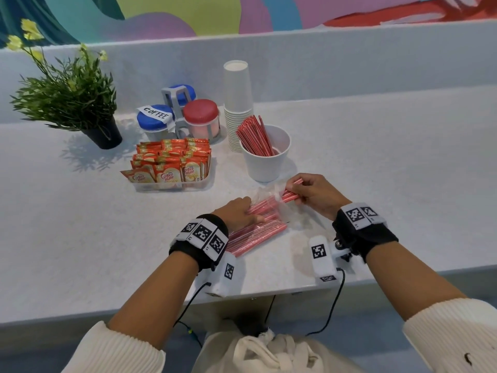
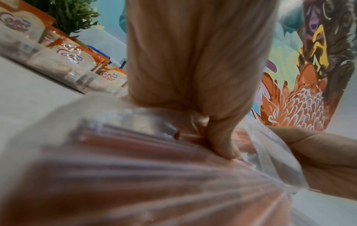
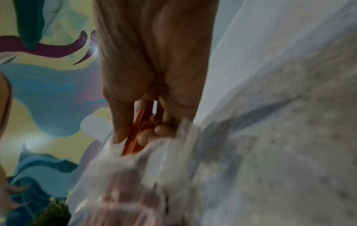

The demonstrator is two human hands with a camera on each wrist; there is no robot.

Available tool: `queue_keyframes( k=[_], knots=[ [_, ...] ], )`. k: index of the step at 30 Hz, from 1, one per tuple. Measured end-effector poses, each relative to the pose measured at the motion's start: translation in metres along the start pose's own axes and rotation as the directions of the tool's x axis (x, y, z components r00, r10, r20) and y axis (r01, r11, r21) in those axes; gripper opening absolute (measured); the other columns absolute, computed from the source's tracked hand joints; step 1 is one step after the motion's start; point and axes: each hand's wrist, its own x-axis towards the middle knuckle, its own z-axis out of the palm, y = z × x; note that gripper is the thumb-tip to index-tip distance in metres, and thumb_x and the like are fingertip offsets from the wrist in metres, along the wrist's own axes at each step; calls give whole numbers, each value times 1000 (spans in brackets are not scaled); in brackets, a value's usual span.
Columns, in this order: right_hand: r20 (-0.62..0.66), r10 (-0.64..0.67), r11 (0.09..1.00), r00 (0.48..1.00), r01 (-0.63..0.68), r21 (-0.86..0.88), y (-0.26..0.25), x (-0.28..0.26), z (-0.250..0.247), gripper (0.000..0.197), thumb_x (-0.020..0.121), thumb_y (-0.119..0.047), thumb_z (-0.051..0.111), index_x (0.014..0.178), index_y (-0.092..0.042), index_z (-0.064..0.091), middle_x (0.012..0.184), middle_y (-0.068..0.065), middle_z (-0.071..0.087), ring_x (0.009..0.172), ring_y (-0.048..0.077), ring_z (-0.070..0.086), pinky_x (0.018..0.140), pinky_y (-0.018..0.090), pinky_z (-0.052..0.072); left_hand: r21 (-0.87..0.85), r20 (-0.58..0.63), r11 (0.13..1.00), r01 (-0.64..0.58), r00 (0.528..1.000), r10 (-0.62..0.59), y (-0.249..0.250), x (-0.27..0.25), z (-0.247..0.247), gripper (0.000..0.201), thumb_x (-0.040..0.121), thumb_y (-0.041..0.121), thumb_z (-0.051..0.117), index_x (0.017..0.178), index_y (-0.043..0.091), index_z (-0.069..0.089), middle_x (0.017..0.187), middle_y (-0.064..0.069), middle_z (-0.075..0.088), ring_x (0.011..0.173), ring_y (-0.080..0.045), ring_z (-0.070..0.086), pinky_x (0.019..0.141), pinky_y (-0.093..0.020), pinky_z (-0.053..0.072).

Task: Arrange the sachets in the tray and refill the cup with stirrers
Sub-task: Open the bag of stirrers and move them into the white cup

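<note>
Two hands share the stirrer refill: your left hand [image 1: 243,214] presses flat on the plastic bag [image 1: 258,224] at the counter's [image 1: 376,162] 6 o'clock edge, while your right hand [image 1: 313,193] pinches a few stirrers [image 1: 289,196] at its mouth. Next, draw them clear and carry them toward 12 o'clock into the cup [image 1: 266,160], just right of the sachets [image 1: 169,165] already standing in the tray [image 1: 172,185].

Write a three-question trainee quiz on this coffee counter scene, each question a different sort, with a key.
1. True or false: the white cup already holds some red stirrers.
2. Which hand pulls a few stirrers out of the clear bag? A) left hand B) right hand
3. Fill in: the tray of orange sachets sits in front of the jars and to the ____ of the white cup, as the head camera sees it.

Key: 1 true; 2 B; 3 left.
</note>
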Motion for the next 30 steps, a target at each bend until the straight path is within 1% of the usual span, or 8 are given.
queue_keyframes(
  k=[4, 8, 14, 17, 20, 24, 27, 30],
  knots=[
    [13, 64, 991, 998, -63, -117, 6, 2, 18, 13, 91, -1, 49, 91, 6, 59, 64, 8, 50, 49, 11, 42, 44, 15, 36, 11, 1, 1000, -9, 1000, 9, 2, 1, 0, 42, 96, 35, 45, 120, 1, 43, 119, -16, 52, 108, -29, 51, 89, -34, 39],
    [-130, -74, 989, 989, 56, -138, -3, 0, 17, 18, 84, 3, 56, 70, -8, 58, 51, 1, 55, 40, 5, 44, 44, 15, 39, -40, -5, 999, 9, 1000, -9, -5, 2, 1, 42, 96, 37, 45, 122, 5, 42, 121, -14, 53, 111, -28, 52, 97, -42, 43],
    [-288, -233, 972, 929, 217, -87, -20, -3, 29, 26, 82, -5, 66, 95, -14, 45, 78, 3, 58, 58, 10, 55, 49, 16, 45, -70, -23, 998, 7, 1000, -9, -3, 6, 0, 46, 93, 44, 44, 124, 9, 40, 120, -12, 55, 110, -29, 54, 98, -50, 43],
    [-277, -190, 968, 942, 226, 104, -21, -4, 47, 31, 82, -4, 64, 100, -13, 40, 80, 2, 60, 58, 9, 53, 50, 16, 44, -87, -59, 996, -33, 998, 27, -4, 14, 7, 55, 85, 47, 43, 131, 17, 39, 126, -9, 55, 117, -28, 53, 101, -50, 41],
    [-154, -121, 952, 981, 158, 261, -12, -3, 61, 15, 83, -6, 64, 95, -10, 55, 84, 9, 61, 68, 18, 59, 64, 29, 55, -79, -74, 997, -23, 997, 17, 0, 12, 8, 40, 94, 33, 44, 130, 16, 41, 126, -10, 55, 116, -29, 54, 100, -50, 42],
    [-182, -130, 974, 975, 160, 161, -13, 4, 61, 6, 86, -12, 60, 91, -10, 57, 78, 5, 61, 70, 16, 63, 68, 27, 54, -30, -124, 999, 29, 992, -33, 5, -2, 5, 46, 94, 35, 45, 134, 15, 33, 133, -12, 48, 124, -31, 46, 104, -51, 36],
    [-301, -175, 974, 937, 211, 89, -28, 7, 53, 14, 91, -17, 54, 79, -12, 58, 64, 3, 56, 53, 10, 56, 59, 20, 51, 46, -238, 998, 48, 971, -36, 8, -13, 1, 57, 89, 23, 53, 138, 16, 24, 135, -12, 36, 126, -31, 33, 100, -46, 32],
    [-388, -219, 970, 895, 244, 15, -42, 9, 45, 34, 93, -23, 53, 60, -15, 52, 56, 0, 53, 50, 9, 53, 62, 20, 48, 65, -453, 998, -19, 890, 46, 7, -22, -6, 59, 82, 14, 60, 133, 20, 29, 126, -9, 35, 117, -28, 34, 93, -40, 35]
  ],
)
